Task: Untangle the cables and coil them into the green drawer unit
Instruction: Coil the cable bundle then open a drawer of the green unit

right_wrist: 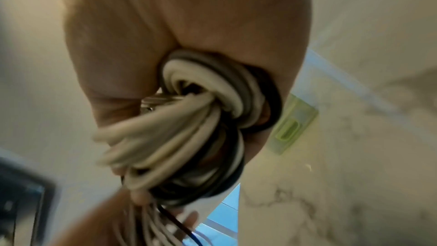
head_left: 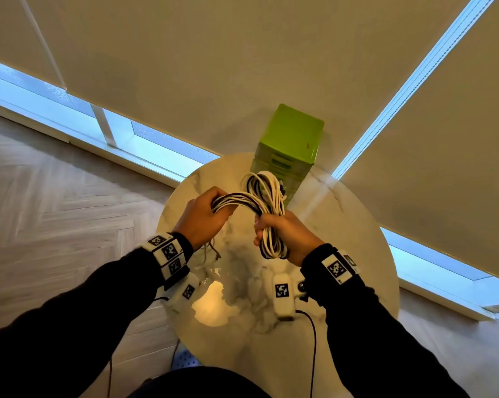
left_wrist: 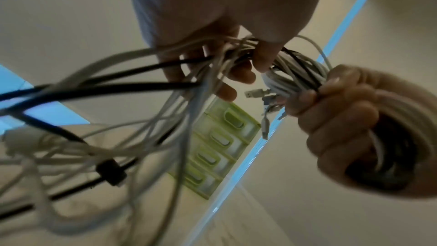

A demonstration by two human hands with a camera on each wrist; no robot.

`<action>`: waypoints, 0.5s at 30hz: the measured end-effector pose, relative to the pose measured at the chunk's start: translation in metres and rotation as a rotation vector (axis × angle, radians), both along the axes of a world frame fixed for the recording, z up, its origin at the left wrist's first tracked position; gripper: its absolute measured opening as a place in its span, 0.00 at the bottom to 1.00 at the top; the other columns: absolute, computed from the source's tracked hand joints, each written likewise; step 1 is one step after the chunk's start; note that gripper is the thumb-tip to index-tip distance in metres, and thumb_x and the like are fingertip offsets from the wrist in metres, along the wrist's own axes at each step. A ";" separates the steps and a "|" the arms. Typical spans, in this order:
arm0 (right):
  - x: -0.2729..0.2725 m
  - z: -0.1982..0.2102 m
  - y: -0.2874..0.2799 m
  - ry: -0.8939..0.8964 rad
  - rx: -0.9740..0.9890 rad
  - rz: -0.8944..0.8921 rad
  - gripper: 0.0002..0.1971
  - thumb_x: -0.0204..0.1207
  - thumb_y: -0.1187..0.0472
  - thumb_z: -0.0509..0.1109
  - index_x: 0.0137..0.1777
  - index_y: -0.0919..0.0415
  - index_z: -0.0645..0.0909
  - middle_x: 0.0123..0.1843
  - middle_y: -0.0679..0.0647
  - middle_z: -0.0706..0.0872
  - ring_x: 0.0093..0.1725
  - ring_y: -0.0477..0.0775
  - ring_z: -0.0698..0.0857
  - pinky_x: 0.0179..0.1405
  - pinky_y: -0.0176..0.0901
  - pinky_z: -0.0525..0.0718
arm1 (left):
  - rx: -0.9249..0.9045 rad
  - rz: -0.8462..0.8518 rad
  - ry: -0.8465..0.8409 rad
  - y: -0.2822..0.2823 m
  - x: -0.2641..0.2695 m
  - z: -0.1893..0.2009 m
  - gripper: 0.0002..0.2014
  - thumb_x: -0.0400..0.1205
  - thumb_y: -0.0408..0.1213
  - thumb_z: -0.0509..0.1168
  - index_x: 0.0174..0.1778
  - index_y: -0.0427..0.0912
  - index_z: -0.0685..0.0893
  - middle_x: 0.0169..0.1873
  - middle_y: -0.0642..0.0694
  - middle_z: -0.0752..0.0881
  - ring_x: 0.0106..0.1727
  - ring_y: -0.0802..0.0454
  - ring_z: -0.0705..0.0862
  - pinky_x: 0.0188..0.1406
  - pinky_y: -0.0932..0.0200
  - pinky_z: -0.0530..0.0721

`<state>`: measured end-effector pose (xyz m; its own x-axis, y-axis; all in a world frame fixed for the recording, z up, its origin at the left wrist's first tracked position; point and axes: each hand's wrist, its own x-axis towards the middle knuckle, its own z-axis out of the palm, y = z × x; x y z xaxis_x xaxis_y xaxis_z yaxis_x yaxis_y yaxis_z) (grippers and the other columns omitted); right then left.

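The round marble table [head_left: 343, 225] lies under both my hands, and the green drawer unit [head_left: 288, 145] stands upright just beyond my right hand, its stack of drawer fronts facing me; none looks pulled out.

Between my hands hangs the bundle of cables [head_left: 259, 196], white and black strands together, held above the tabletop. My right hand [head_left: 288, 237] is wrapped around the coiled part in a full fist. That coil is a long oval; its long axis runs from near my wrist away toward the drawer unit, one loop end sticking out past my knuckles and the other below my palm. My left hand [head_left: 202, 216] is curled around the strands that arch over from the coil to it, so that stretch runs roughly crosswise between my hands. Below my left hand, loose tails [left_wrist: 132, 137] trail down toward the table, still crossing one another.

I judge the bundle light and limp. It will keep no shape by itself, and the smooth jackets will let loops slide free if I slacken my fist. The best hold, I think, is around the waist of the coil, where all turns are gathered, rather than on a single strand.

Smallest, a few plug ends [left_wrist: 257, 93] dangle beside my right fingers [left_wrist: 340, 119]; these could catch on loops or on a drawer edge.
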<state>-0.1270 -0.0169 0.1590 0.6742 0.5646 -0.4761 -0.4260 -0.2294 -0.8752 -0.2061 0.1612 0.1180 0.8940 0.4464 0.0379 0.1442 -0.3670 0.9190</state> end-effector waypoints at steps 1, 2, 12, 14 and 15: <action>-0.001 -0.002 0.000 -0.069 -0.077 0.045 0.03 0.76 0.70 0.71 0.41 0.68 0.81 0.26 0.61 0.81 0.27 0.60 0.82 0.34 0.48 0.86 | -0.058 -0.028 0.011 -0.001 0.002 0.004 0.03 0.84 0.43 0.68 0.46 0.50 0.81 0.34 0.51 0.88 0.34 0.54 0.83 0.37 0.56 0.80; -0.002 -0.004 0.000 -0.141 -0.151 0.103 0.05 0.74 0.66 0.76 0.41 0.66 0.82 0.27 0.60 0.84 0.28 0.60 0.84 0.35 0.48 0.86 | -0.113 -0.042 0.010 -0.001 0.006 0.006 0.02 0.85 0.41 0.67 0.47 0.49 0.80 0.33 0.51 0.86 0.34 0.54 0.82 0.37 0.54 0.79; -0.002 -0.013 0.003 -0.309 -0.394 0.191 0.16 0.64 0.49 0.85 0.43 0.55 0.83 0.35 0.51 0.87 0.37 0.54 0.85 0.39 0.46 0.82 | -0.386 -0.011 -0.207 -0.015 0.015 0.021 0.26 0.79 0.19 0.61 0.61 0.55 0.88 0.64 0.49 0.85 0.63 0.58 0.85 0.61 0.62 0.83; -0.002 -0.013 0.000 -0.219 -0.457 0.278 0.20 0.61 0.47 0.85 0.42 0.57 0.81 0.34 0.55 0.82 0.36 0.55 0.80 0.40 0.45 0.76 | -0.265 -0.057 -0.225 -0.016 0.012 0.022 0.22 0.81 0.21 0.62 0.57 0.54 0.90 0.60 0.49 0.86 0.63 0.60 0.84 0.65 0.62 0.81; -0.001 -0.013 -0.002 -0.195 -0.455 0.303 0.22 0.59 0.47 0.85 0.45 0.60 0.83 0.36 0.58 0.82 0.38 0.56 0.81 0.42 0.48 0.77 | -0.246 -0.052 -0.221 -0.017 0.012 0.021 0.20 0.82 0.24 0.62 0.55 0.53 0.91 0.58 0.50 0.87 0.62 0.60 0.85 0.65 0.60 0.82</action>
